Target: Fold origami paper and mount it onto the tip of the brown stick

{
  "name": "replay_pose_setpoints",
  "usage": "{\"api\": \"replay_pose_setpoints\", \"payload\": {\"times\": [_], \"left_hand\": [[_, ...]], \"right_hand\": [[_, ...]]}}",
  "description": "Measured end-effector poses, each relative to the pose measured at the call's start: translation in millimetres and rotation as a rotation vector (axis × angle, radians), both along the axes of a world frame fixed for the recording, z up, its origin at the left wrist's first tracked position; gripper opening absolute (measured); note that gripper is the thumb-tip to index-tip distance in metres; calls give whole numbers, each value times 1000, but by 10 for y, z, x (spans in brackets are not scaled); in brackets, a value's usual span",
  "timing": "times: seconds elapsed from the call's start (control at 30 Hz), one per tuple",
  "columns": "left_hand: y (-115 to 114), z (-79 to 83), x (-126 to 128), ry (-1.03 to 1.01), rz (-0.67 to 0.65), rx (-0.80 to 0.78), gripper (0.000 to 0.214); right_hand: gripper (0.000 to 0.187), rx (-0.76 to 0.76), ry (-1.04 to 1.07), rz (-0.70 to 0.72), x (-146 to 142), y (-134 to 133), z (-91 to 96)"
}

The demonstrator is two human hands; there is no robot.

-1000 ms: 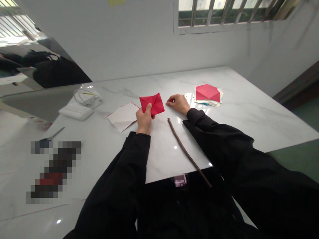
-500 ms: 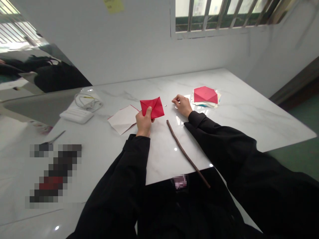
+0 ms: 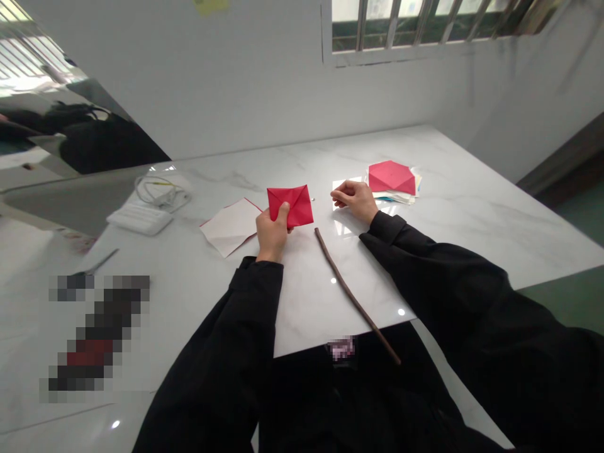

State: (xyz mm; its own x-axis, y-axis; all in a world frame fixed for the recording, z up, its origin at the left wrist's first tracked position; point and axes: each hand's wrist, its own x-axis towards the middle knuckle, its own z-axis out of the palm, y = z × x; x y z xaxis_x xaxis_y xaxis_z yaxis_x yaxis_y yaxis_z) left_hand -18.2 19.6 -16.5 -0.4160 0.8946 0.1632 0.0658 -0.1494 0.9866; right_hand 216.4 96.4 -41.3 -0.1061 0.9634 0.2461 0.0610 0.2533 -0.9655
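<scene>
On the white marble table top (image 3: 476, 217), seen from the head camera, the left hand (image 3: 272, 233) holds a folded red paper (image 3: 293, 206) up near the middle of the table. The thumb presses on its face while the other fingers stay hidden behind it, a grip that seems meant to keep the folded layers together. The paper's creases run towards its centre.

The right hand (image 3: 355, 200) is empty, with its fingers loosely curled and reaching towards a white paper slip (image 3: 343, 184); whether they touch it is hard to tell. Just beyond lies a pile of papers (image 3: 394, 196) topped by a red folded piece (image 3: 391, 177), gathered together as if kept within reach. A white-backed sheet with a red edge (image 3: 230, 226) lies flat just beside the left hand.

A thin brown stick (image 3: 353, 290) lies between the forearms, its far end near the held paper. Further left are a white pad (image 3: 139, 219) and a coiled white cable (image 3: 158, 192), set well away from the hands.
</scene>
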Motion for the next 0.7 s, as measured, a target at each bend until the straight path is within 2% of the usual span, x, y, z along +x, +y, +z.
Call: {"api": "replay_pose_setpoints", "payload": {"times": [0.37, 0.7], "left_hand": [[-8, -4, -12, 63, -38, 12, 42], [-22, 8, -16, 66, -50, 15, 41]], "right_hand": [[32, -43, -62, 6, -51, -43, 78], [10, 15, -372, -55, -10, -76, 140]]}}
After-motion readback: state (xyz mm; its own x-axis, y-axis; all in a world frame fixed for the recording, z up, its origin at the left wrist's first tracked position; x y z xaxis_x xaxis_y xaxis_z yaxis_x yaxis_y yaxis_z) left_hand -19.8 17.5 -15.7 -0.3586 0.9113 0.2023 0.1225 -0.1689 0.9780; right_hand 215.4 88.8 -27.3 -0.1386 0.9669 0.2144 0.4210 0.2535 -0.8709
